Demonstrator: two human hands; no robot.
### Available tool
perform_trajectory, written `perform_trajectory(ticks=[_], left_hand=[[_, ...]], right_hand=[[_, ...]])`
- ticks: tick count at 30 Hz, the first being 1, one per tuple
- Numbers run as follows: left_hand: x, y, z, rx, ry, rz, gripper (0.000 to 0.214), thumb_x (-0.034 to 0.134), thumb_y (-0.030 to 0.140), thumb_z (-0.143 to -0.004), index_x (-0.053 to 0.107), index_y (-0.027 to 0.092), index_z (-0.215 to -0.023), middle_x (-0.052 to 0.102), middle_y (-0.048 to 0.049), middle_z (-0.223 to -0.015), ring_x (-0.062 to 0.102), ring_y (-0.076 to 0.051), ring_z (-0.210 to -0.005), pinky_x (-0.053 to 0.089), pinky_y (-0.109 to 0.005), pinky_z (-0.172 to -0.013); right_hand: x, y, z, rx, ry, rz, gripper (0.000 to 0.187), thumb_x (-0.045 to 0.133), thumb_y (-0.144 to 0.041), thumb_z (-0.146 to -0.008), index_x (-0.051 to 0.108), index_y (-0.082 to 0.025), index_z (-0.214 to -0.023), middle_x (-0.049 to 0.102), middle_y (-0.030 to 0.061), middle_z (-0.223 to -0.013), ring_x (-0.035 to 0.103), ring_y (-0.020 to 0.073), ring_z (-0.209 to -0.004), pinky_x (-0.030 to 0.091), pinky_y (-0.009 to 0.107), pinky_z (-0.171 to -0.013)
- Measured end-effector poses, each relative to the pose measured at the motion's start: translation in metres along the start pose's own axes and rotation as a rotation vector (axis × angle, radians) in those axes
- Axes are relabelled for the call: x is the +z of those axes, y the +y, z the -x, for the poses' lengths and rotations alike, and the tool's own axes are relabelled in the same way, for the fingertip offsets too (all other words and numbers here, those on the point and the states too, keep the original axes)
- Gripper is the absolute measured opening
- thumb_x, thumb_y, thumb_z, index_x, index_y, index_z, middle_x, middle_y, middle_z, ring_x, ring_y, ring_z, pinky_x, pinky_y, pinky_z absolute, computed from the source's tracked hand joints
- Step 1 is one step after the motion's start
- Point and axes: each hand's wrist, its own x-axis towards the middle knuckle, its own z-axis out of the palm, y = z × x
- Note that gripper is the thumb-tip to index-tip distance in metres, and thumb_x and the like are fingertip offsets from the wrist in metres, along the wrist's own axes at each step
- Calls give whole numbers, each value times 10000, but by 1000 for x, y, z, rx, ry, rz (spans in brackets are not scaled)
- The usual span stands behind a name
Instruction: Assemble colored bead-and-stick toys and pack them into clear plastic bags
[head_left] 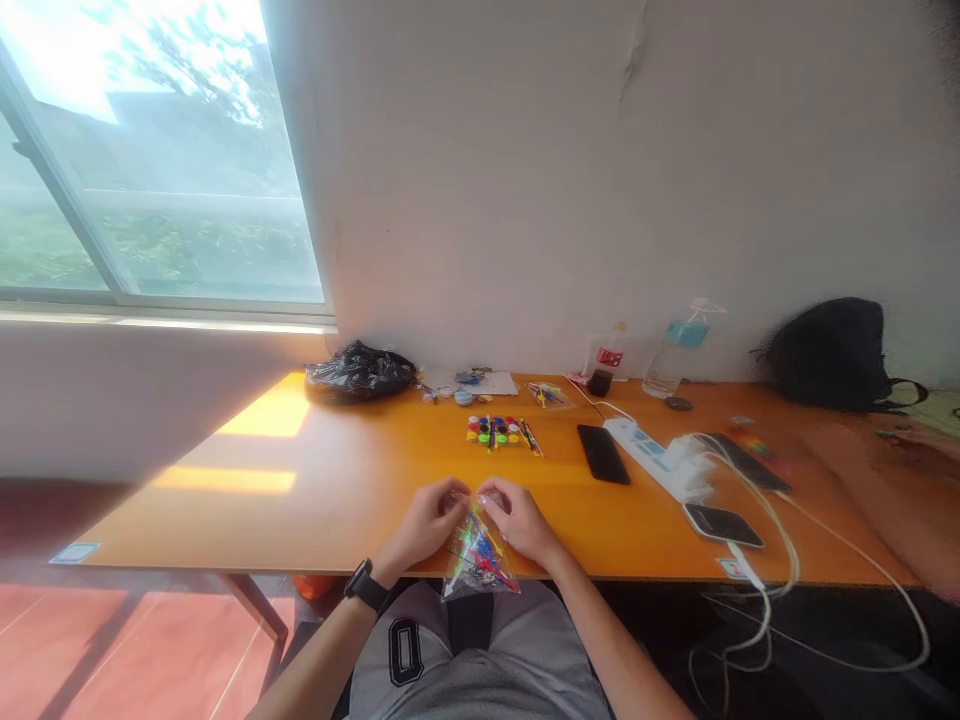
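Between my two hands hangs a clear plastic bag (480, 560) with small coloured pieces inside: green, blue, yellow, red and black. My left hand (436, 515) pinches the bag's top on one side, and a dark watch sits on that wrist. On the other side my right hand (517, 515) pinches the top too, its fingers curled. The bag's lower end reaches past the table's front edge, above my lap. Beyond the hands stands a group of small coloured paint pots (493, 432), with thin sticks (530, 436) lying at its right.
Right of the paint pots lies a black phone (603, 454), then a white power strip (652, 458) with cables and another phone (724, 525). Along the wall are a black plastic bag (360, 371), a second clear bag (550, 396), a water bottle (664, 365) and a black backpack (829, 355).
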Motion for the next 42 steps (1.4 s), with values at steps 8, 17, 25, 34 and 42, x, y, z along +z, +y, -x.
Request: perform_trajectory(ticks=[8, 17, 25, 34, 42], left_hand=[[0, 1, 0, -1, -1, -7, 276, 582, 405, -964, 722, 173, -1015, 749, -66, -898, 663, -197, -808, 498, -276, -734], [0, 0, 0, 10, -2, -15, 265, 579, 388, -970, 724, 170, -1009, 752, -67, -902, 653, -193, -794, 483, -272, -720], [0, -3, 1, 20, -5, -19, 270, 567, 394, -984, 715, 169, -1011, 746, -61, -900, 648, -186, -793, 478, -265, -719], [0, -3, 0, 20, -12, -35, 277, 560, 392, -993, 706, 157, -1014, 744, -60, -895, 648, -182, -796, 470, -257, -710], [0, -2, 0, 23, -14, -28, 269, 568, 387, -983, 713, 161, -1005, 743, -60, -896, 653, -182, -801, 480, -260, -727]], right_hand=[[1, 1, 0, -1, 3, -3, 212, 576, -366, -953, 703, -197, -934, 677, 16, -835, 601, 184, -767, 471, 275, -720], [0, -1, 0, 6, -1, -5, 196, 577, -347, -952, 700, -195, -936, 679, 15, -839, 609, 184, -773, 466, 277, -733], [0, 0, 0, -1, -2, 1, 186, 579, -331, -956, 705, -196, -938, 682, 16, -847, 614, 185, -779, 469, 274, -732], [0, 1, 0, 4, -2, 18, 181, 575, -317, -958, 700, -188, -944, 674, 9, -842, 603, 174, -772, 462, 267, -736], [0, -1, 0, -1, -6, 3, 187, 571, -322, -963, 703, -191, -947, 687, 18, -861, 618, 180, -788, 469, 272, -745]])
